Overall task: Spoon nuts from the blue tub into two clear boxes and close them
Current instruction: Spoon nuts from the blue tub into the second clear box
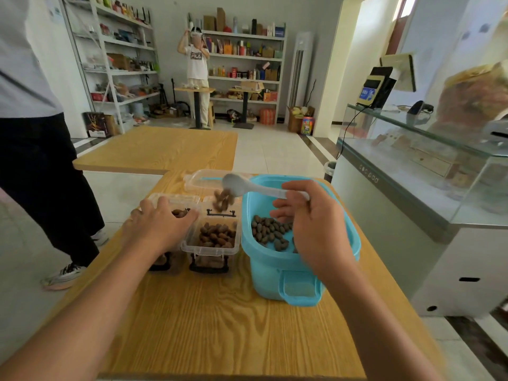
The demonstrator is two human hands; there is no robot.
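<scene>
The blue tub (277, 266) stands on the wooden table (220, 320), with brown nuts (268, 232) on its bottom. My right hand (313, 221) holds a white spoon (247, 187) tipped over the right clear box (211, 250). Nuts (223, 201) are falling from the spoon into that box, which holds a layer of nuts. My left hand (159, 225) rests on top of the left clear box (176, 200) and covers most of it; a few nuts show inside. A clear lid (204, 181) lies behind the boxes.
A person in dark trousers (41, 182) stands close to the table's left side. A glass display counter (423, 171) runs along the right. Another wooden table (162, 148) is beyond, and a second person (197, 67) stands by the far shelves.
</scene>
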